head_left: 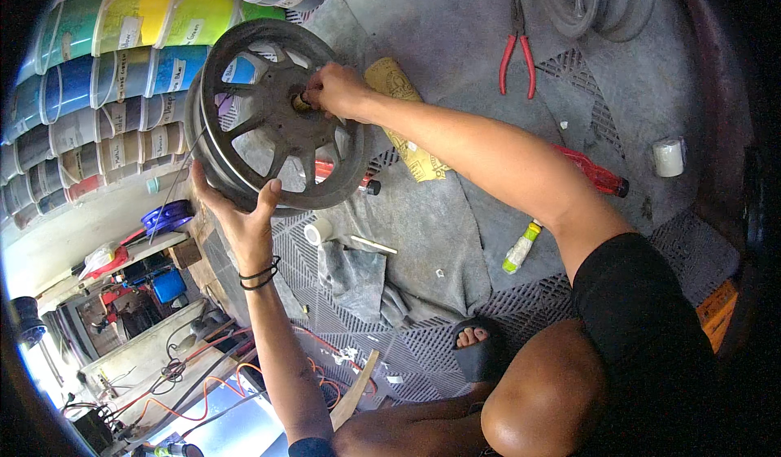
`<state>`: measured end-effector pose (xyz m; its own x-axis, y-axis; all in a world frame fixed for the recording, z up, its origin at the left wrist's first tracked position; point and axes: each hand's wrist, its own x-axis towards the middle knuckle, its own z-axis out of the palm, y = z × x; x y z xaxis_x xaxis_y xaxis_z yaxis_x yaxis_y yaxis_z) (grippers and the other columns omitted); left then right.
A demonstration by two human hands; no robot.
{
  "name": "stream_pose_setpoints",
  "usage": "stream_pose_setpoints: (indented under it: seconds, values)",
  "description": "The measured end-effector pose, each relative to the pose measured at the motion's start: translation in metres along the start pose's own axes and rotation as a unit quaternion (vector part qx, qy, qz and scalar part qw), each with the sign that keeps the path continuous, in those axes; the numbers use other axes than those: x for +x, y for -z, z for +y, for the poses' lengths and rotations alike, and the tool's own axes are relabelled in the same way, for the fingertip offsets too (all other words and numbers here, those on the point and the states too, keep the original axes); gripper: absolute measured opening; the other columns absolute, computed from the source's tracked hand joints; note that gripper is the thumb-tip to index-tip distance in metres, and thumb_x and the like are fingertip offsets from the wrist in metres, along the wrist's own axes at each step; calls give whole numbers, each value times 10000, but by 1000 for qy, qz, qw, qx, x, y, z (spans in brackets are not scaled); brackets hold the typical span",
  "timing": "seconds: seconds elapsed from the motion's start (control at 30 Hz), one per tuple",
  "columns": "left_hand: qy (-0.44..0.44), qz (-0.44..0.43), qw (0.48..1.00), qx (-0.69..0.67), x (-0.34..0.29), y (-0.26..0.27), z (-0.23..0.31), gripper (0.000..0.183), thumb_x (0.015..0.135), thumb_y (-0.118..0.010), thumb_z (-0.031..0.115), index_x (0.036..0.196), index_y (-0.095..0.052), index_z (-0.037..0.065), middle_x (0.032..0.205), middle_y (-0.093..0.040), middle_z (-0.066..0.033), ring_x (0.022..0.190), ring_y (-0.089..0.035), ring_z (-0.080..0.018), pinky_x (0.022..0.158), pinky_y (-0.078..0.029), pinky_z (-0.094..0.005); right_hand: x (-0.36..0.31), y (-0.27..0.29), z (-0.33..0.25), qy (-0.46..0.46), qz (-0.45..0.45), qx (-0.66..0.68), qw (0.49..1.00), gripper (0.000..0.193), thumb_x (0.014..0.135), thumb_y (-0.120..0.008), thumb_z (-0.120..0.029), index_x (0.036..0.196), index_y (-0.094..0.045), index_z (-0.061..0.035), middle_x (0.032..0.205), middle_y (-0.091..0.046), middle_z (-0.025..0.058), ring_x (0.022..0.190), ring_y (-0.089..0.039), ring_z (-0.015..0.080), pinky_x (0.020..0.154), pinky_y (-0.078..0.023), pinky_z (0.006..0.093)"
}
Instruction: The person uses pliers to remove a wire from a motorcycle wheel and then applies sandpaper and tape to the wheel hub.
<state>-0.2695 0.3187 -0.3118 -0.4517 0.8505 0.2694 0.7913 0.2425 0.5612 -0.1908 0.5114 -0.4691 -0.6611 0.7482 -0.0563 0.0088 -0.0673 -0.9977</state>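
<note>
Standing tilted on its edge at about ten o'clock in the view, a dark grey spoked wheel [272,115] looks dull, dusty and scuffed, with a deep grooved rim and flat spokes running out from a round hub. The left hand [236,209] cups the rim from below at six o'clock on the wheel, palm up, thumb hooked over the front edge and fingers wrapped behind. The right hand [333,89] sits at the hub, its fingers pinched narrow around a small brownish piece at the centre; what that piece is cannot be told. Beyond the wheel, toward nine o'clock, stand rows of coloured tubs [89,75]. Red-handled pliers [516,46] lie on the grey mat [455,42] at one o'clock, well apart from both hands.
</note>
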Motion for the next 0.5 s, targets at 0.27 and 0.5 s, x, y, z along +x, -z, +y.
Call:
stream_pose_setpoints:
  seconds: [0.27,0.5]
  values:
    - [-7,-6,1000,8,1,-3,5,1154,691,-861,286,1547,-134,20,1569,-205,-210,1468,-180,-308,1203,-126,-418,-5,4,-3,-64,-34,111,991,164,931,-625,-106,929,-688,45,760,-683,96,665,-673,171,563,-583,298]
    - [-3,-5,1000,-8,4,-5,7,1122,714,-852,237,1553,-133,41,1576,-208,-187,1453,-210,-286,1193,-154,-402,-3,3,-2,-79,-42,150,985,176,945,-558,-67,985,-688,45,831,-710,196,634,-709,234,532,-585,359]
